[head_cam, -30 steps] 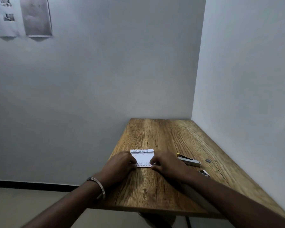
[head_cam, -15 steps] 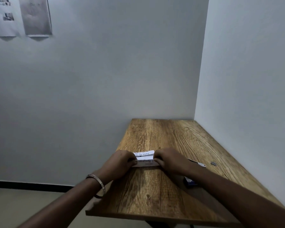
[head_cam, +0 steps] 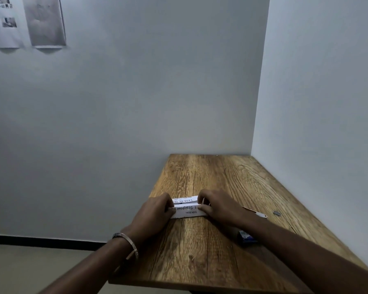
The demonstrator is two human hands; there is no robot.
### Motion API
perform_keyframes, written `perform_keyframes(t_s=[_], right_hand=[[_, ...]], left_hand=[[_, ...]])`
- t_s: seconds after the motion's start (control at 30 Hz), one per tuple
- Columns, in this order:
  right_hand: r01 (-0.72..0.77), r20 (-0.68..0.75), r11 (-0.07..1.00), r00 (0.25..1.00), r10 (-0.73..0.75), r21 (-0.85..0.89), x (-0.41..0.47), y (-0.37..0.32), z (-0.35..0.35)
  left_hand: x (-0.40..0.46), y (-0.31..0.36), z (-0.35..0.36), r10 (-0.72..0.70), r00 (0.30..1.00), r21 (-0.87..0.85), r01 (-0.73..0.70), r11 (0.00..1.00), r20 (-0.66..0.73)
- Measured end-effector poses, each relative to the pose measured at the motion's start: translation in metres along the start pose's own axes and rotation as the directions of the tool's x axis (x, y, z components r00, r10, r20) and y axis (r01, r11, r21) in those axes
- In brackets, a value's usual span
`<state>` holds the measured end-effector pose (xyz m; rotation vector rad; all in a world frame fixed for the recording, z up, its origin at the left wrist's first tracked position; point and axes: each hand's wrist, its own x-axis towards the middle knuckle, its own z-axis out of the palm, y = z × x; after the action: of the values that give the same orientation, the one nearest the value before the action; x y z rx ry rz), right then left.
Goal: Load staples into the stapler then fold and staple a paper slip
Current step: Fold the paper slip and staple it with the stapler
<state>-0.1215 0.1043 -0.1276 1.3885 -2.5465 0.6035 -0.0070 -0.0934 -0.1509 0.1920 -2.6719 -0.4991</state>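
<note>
Wooden table [head_cam: 200,262]: one paper slip [head_cam: 188,210], two hands pressing.

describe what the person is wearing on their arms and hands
Both forearms are bare, with no sleeves in view. The left hand has a thin silver metal bangle with engraved lettering at its wrist. The right hand shows no rings, watch or gloves.

White paper slip [head_cam: 187,209] folded flat – stapler [head_cam: 255,213] beside

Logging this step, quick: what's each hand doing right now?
Left hand: pinching the slip's left end.
Right hand: pinching its right end, pressing the fold.
</note>
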Motion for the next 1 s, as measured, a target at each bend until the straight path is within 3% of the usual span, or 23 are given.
perform_keyframes(t_s=[0.43,0.63,0.7,0.77,0.87,0.93,1.0], right_hand=[[0.042,-0.025,0.996,0.999,-0.044,-0.076,0.006,0.005,0.013],[0.136,-0.086,0.939,0.981,-0.171,-0.317,0.002,0.001,0.021],[0.200,-0.075,0.904,0.967,-0.245,-0.379,0.002,-0.004,0.022],[0.295,-0.011,0.852,0.943,-0.332,-0.432,0.001,-0.011,0.023],[0.378,0.079,0.737,0.910,-0.406,-0.561,-0.004,-0.017,0.023],[0.425,0.144,0.645,0.885,-0.442,-0.635,-0.006,-0.018,0.021],[0.417,0.143,0.634,0.888,-0.437,-0.651,-0.009,-0.018,0.020]], left_hand=[[-0.005,0.003,0.005,-0.023,1.000,0.090,0.024,0.996,-0.014],[-0.005,0.005,0.007,-0.011,1.000,0.096,0.012,0.995,-0.010],[-0.007,0.007,0.008,0.059,0.998,0.141,-0.058,0.988,-0.001],[-0.008,0.010,0.009,0.179,0.984,0.261,-0.173,0.950,0.001],[-0.008,0.017,0.006,0.339,0.940,0.490,-0.311,0.814,0.033],[-0.008,0.023,0.005,0.354,0.926,0.595,-0.358,0.719,0.129],[-0.008,0.028,0.006,0.296,0.924,0.656,-0.380,0.652,0.241]])
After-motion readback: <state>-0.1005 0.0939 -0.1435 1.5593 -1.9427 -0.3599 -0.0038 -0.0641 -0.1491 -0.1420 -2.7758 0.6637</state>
